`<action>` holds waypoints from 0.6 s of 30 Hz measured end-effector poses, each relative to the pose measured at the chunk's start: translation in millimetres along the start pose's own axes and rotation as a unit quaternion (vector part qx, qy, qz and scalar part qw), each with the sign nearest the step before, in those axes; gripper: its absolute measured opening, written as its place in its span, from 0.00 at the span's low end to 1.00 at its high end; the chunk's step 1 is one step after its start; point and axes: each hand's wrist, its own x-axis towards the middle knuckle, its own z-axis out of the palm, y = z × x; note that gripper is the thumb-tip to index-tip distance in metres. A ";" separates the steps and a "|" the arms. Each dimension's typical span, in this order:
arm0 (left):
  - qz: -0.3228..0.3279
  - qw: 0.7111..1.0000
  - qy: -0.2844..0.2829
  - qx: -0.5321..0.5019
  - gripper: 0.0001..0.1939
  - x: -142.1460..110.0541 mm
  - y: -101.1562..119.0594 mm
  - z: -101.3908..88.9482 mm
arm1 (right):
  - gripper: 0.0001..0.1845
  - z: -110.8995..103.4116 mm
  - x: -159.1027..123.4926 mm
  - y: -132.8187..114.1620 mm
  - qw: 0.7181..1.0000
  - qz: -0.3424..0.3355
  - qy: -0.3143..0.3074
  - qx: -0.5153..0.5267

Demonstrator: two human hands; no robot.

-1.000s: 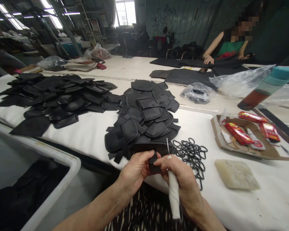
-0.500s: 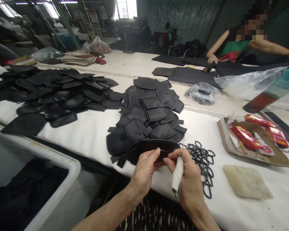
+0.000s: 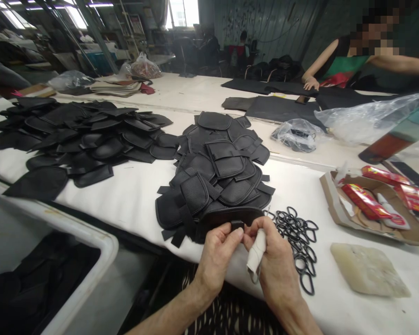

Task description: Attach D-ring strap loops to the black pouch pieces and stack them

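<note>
A black leather piece (image 3: 226,215) with a curved, stitched edge lies at the near end of a heap, partly under my fingers. My left hand (image 3: 218,256) is closed, its thumb and forefinger pinching a short black strap (image 3: 236,225) on that piece. Touching the same strap from the right are the fingertips of my right hand (image 3: 274,253), which is also closed around a tool with a white-wrapped handle (image 3: 256,256). The tool's thin metal tip shows above the knuckles; its exact kind is unclear. Loose black D-shaped rings (image 3: 306,283) lie just right of this hand.
Similar black pieces are heaped ahead (image 3: 226,158) and at the left (image 3: 87,135). A white bin (image 3: 108,246) holds dark material. At right are a cardboard tray (image 3: 330,200) with red boxes, a pale block (image 3: 368,270) and a tilted bottle (image 3: 387,146). Across the table a person's hand (image 3: 311,83) rests on black sheets.
The short black strap now shows between my fingertips, where the inside of the piece was visible before. My left thumb has moved right, closer to my right fingers. The view has shifted slightly.
</note>
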 end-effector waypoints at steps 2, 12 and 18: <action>0.001 1.000 0.010 0.020 0.13 0.8 -1.8 0.6 | 0.03 -0.6 1.1 -0.1 1.000 -0.001 -0.004 -0.007; -0.001 0.998 0.045 0.032 0.16 3.5 -5.8 1.5 | 0.02 -3.3 5.1 -6.8 0.998 0.038 -0.036 -0.034; 0.005 0.997 0.068 0.036 0.17 3.6 -3.7 3.0 | 0.04 -3.8 7.3 -10.9 0.997 0.046 -0.040 -0.052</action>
